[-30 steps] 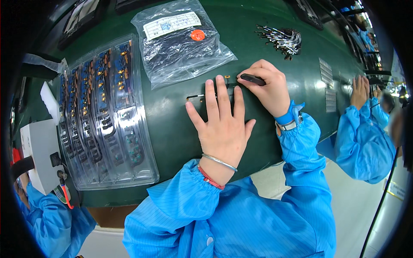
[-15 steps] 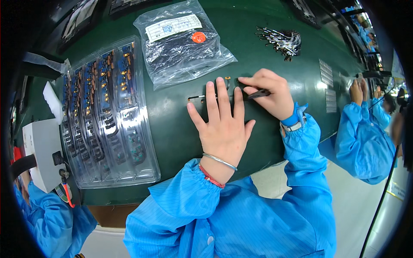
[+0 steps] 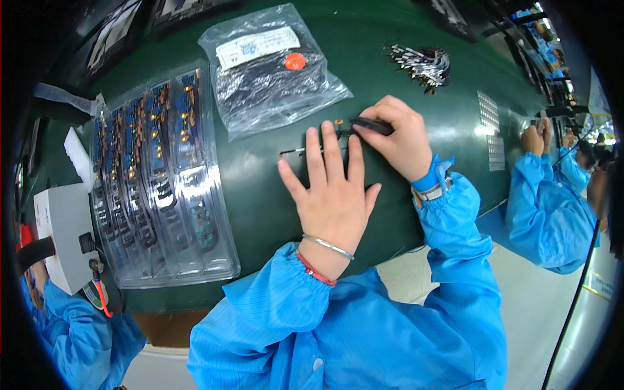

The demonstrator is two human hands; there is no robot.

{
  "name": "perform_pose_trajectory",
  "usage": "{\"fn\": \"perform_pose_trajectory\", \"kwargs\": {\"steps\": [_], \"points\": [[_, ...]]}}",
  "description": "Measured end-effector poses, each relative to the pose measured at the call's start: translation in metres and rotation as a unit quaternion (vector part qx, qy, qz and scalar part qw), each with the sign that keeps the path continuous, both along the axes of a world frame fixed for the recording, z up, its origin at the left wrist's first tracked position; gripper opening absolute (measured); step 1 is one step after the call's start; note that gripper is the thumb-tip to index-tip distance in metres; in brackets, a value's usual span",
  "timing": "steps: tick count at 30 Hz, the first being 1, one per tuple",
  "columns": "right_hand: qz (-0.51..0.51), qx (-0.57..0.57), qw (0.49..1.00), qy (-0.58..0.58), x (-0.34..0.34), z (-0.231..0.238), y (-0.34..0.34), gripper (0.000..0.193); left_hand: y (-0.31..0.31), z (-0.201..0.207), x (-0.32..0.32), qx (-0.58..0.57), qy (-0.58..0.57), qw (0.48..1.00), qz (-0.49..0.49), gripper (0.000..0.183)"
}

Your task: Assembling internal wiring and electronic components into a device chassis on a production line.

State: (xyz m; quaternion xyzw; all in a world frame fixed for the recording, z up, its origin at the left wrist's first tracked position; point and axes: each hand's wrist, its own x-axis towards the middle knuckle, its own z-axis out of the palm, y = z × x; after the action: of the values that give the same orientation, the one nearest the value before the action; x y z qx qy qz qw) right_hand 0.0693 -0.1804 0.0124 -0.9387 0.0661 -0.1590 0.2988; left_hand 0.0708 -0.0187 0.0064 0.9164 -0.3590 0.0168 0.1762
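My left hand (image 3: 335,211) lies flat with its fingers spread. Under its fingertips is a thin dark strip-like part (image 3: 292,151), perhaps a flex cable, mostly hidden by the fingers. A small gold-coloured end (image 3: 338,122) shows just beyond the middle finger. My right hand (image 3: 400,140) is closed around a slim black tool (image 3: 377,125) that looks like tweezers. The tool's tip points left, close to the gold end; whether they touch I cannot tell.
A clear plastic tray (image 3: 227,260) of small flex parts stands at left, beside a grey box (image 3: 65,237). Beyond my hands lies a clear bag (image 3: 273,71) with dark contents. A bundle of thin parts (image 3: 422,65) and silvery sheets (image 3: 495,153) lie at right. Co-workers in blue (image 3: 546,214) sit on both sides.
The black tool has turned in my right hand, and its tip now points left by the gold end. My right hand has shifted slightly left and away from me. My left hand stays flat.
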Motion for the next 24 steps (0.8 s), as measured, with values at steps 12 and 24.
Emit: {"fn": "perform_pose_trajectory", "kwargs": {"steps": [12,24], "points": [[-0.157,-0.255,0.954,0.012,0.070,0.016,-0.135,0.020,0.002,-0.005,0.000,0.002,-0.010,1.000,-0.010,0.071],[-0.061,-0.350,0.931,0.087,0.087,0.019,-0.145,0.019,0.003,-0.001,0.003,0.015,-0.002,0.999,0.033,0.074]]}}
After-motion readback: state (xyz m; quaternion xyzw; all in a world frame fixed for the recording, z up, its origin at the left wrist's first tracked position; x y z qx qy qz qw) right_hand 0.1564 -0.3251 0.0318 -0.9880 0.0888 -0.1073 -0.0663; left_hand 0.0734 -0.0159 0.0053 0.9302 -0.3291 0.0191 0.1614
